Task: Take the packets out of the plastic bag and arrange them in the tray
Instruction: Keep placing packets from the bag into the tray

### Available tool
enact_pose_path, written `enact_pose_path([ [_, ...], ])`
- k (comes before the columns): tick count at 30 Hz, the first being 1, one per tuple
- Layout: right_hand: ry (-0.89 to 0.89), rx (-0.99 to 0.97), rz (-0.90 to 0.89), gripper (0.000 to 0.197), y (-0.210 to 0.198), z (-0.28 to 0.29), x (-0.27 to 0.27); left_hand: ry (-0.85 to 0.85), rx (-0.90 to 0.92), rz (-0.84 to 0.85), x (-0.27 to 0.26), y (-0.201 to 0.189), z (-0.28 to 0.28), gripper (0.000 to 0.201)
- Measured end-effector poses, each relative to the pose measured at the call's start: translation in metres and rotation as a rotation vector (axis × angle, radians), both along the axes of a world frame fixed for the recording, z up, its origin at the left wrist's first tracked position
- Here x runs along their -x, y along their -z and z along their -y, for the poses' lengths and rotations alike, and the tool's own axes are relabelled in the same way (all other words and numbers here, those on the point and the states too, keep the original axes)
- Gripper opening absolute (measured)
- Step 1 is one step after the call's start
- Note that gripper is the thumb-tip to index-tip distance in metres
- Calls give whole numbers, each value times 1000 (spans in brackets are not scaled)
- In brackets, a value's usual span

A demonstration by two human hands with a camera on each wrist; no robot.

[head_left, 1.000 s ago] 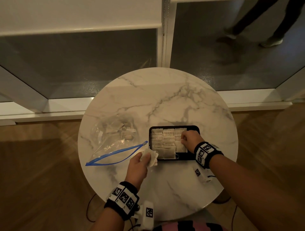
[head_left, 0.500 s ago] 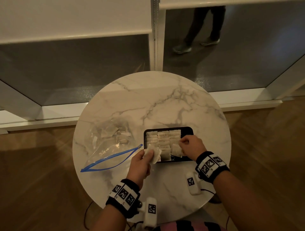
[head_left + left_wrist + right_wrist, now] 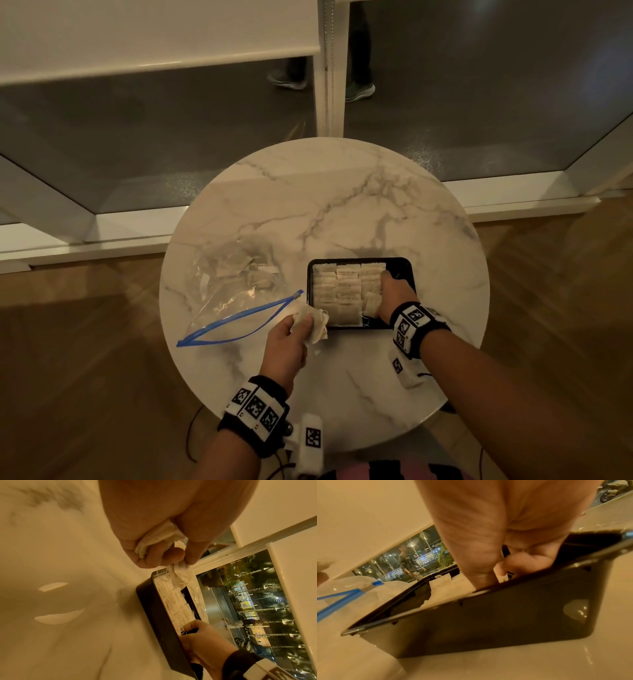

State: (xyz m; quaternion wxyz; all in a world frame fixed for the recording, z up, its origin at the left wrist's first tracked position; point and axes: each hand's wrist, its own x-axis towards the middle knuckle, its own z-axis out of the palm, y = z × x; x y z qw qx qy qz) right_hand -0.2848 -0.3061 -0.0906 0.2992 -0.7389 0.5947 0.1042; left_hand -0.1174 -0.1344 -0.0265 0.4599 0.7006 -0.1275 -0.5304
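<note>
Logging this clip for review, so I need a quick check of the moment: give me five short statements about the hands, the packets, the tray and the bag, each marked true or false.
1. The left hand holds a bunch of white paper packets beside the black rectangular tray. True.
2. The black tray holds no packets yet. False: rows of white packets already fill most of it.
3. The right hand is inside the tray, at its right side. True.
4. The clear plastic bag with a blue zip strip lies to the right of the tray. False: it lies to the left, on the round marble table.
5. The bag's blue zip is sealed. False: its mouth gapes open.
</note>
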Motion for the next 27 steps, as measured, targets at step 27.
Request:
enact_pose_path([
  [27, 187, 33, 190, 67, 17, 1, -2, -14, -25, 46, -6, 4, -7, 24],
])
